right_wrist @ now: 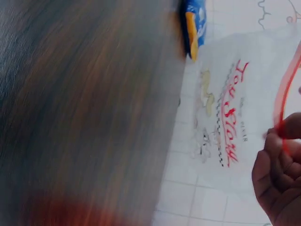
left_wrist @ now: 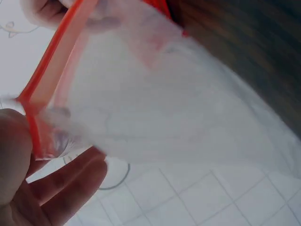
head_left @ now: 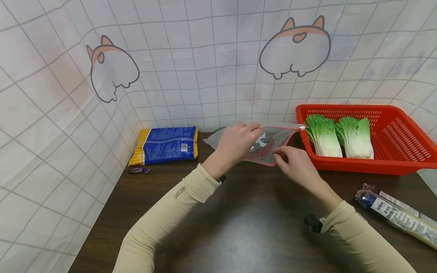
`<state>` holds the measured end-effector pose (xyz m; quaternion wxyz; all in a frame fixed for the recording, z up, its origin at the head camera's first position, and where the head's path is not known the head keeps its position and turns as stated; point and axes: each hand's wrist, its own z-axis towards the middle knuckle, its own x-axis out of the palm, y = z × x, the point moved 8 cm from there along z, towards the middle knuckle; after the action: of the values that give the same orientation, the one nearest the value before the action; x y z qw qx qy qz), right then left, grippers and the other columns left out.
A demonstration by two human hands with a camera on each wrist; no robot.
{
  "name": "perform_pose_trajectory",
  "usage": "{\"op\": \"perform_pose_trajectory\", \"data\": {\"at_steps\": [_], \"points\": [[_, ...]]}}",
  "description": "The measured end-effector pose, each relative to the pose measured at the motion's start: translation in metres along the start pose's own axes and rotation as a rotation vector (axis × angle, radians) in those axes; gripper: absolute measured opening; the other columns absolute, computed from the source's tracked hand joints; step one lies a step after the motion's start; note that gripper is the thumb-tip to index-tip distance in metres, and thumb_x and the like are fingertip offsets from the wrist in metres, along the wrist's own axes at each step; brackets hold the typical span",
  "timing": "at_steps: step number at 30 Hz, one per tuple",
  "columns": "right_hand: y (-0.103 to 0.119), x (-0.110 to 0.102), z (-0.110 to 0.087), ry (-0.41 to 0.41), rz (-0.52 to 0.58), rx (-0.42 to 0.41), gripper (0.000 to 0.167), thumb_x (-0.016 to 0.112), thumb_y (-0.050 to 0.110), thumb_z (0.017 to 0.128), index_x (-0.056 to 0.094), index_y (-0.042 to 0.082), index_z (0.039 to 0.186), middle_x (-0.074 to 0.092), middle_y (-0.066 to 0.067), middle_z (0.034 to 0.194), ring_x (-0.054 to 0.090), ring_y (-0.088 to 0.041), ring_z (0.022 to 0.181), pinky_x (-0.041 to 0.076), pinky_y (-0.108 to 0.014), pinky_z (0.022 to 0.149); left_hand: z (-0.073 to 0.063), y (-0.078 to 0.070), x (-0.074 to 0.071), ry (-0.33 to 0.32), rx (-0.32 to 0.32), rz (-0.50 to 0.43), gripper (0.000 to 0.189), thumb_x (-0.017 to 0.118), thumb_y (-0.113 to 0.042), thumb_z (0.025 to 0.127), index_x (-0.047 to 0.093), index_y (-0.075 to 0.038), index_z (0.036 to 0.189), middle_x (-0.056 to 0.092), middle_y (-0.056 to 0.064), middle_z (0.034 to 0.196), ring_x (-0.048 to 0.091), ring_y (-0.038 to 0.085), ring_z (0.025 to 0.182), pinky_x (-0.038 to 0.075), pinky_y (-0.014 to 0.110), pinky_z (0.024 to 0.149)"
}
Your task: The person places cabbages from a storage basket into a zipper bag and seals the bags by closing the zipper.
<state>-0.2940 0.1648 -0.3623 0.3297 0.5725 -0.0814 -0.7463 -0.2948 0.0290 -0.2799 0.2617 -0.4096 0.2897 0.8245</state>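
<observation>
Both hands hold a see-through zip bag (head_left: 278, 137) with a red edge and a white slider. In the right wrist view, red "Toy Story" lettering shows on the bag (right_wrist: 235, 108). My left hand (head_left: 235, 144) is on the bag's left part in the head view. Seen from the left wrist, the thumb and fingers of that hand (left_wrist: 61, 188) pinch a corner of the red edge. My right hand (head_left: 297, 165) pinches the red edge nearer the front right, and its curled fingers show in the right wrist view. No contents can be made out in the bag.
A blue and yellow packet (head_left: 170, 144) lies at the back left, with a small purple wrapper (head_left: 138, 170) before it. To the right stands a red basket (head_left: 403, 142) holding two Chinese cabbages (head_left: 322, 136). A long printed package (head_left: 399, 214) lies in front of it.
</observation>
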Motion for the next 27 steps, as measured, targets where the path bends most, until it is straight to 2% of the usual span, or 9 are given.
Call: {"op": "perform_pose_trajectory", "data": {"at_steps": [2,5,7,9,12,17,23,25,27], "points": [[0.001,-0.001,0.000,-0.012,0.018,0.006,0.022,0.062,0.013,0.094,0.071,0.000,0.110,0.071,-0.014,0.100,0.061,-0.024,0.076,0.053,-0.045,0.073,-0.001,-0.001,-0.002,-0.035,0.011,0.014,0.025,0.058,-0.006,0.097,0.071,-0.014,0.118,0.066,0.002,0.122,0.066,0.023,0.090,0.054,0.032,0.053],[0.000,-0.001,0.000,-0.013,0.020,0.024,0.024,0.061,0.012,0.094,0.070,-0.001,0.112,0.071,-0.016,0.101,0.062,-0.026,0.077,0.052,-0.047,0.076,-0.003,0.002,-0.004,-0.093,-0.015,0.034,0.022,0.058,-0.008,0.098,0.071,-0.014,0.115,0.067,0.001,0.117,0.065,0.022,0.086,0.053,0.032,0.050],[-0.002,0.000,0.000,-0.009,0.020,0.042,0.025,0.060,0.012,0.094,0.070,-0.001,0.112,0.071,-0.017,0.101,0.062,-0.027,0.078,0.052,-0.048,0.077,-0.005,0.004,-0.002,-0.079,-0.031,0.051,0.020,0.060,-0.011,0.097,0.071,-0.014,0.114,0.067,0.000,0.114,0.065,0.022,0.082,0.053,0.032,0.050],[-0.006,0.001,0.000,-0.008,0.024,0.061,0.025,0.060,0.012,0.094,0.070,-0.001,0.113,0.071,-0.017,0.102,0.061,-0.027,0.078,0.052,-0.048,0.077,-0.008,0.005,0.005,-0.016,-0.039,0.066,0.020,0.063,-0.014,0.096,0.070,-0.015,0.115,0.067,0.000,0.111,0.065,0.021,0.079,0.054,0.033,0.052],[-0.012,0.004,0.000,-0.019,0.029,0.081,0.026,0.059,0.012,0.094,0.069,-0.001,0.114,0.071,-0.015,0.099,0.059,-0.025,0.074,0.051,-0.044,0.072,-0.014,0.004,0.020,0.123,-0.056,0.080,0.020,0.064,-0.017,0.096,0.069,-0.015,0.114,0.065,0.003,0.105,0.064,0.020,0.073,0.053,0.033,0.051],[-0.018,0.011,-0.003,-0.073,0.054,0.103,0.026,0.058,0.010,0.094,0.069,-0.003,0.114,0.066,-0.010,0.079,0.048,-0.018,0.057,0.041,-0.034,0.057,-0.025,0.002,0.039,0.308,-0.124,0.033,0.015,0.056,-0.015,0.099,0.065,-0.013,0.111,0.058,0.006,0.098,0.057,0.018,0.058,0.050,0.031,0.047],[-0.020,0.012,-0.003,-0.140,0.108,0.137,0.029,0.059,0.012,0.095,0.068,-0.003,0.117,0.062,-0.008,0.076,0.045,-0.018,0.054,0.038,-0.032,0.054,-0.037,-0.003,0.054,0.543,-0.153,-0.050,0.029,0.066,-0.024,0.094,0.060,-0.017,0.122,0.058,0.007,0.110,0.061,0.019,0.066,0.052,0.034,0.054],[-0.021,0.012,-0.002,-0.139,0.115,0.145,0.030,0.059,0.013,0.095,0.067,-0.003,0.119,0.062,-0.009,0.076,0.045,-0.018,0.055,0.038,-0.033,0.054,-0.040,-0.003,0.054,0.558,-0.160,-0.065,0.033,0.069,-0.022,0.092,0.058,-0.015,0.123,0.058,0.008,0.111,0.062,0.021,0.068,0.053,0.034,0.054],[-0.021,0.012,-0.002,-0.132,0.114,0.152,0.030,0.059,0.014,0.095,0.067,-0.002,0.119,0.062,-0.009,0.077,0.046,-0.019,0.056,0.039,-0.033,0.055,-0.039,0.002,0.050,0.512,-0.187,-0.077,0.034,0.069,-0.016,0.092,0.057,-0.014,0.124,0.058,0.009,0.110,0.062,0.022,0.068,0.052,0.033,0.052]]}}
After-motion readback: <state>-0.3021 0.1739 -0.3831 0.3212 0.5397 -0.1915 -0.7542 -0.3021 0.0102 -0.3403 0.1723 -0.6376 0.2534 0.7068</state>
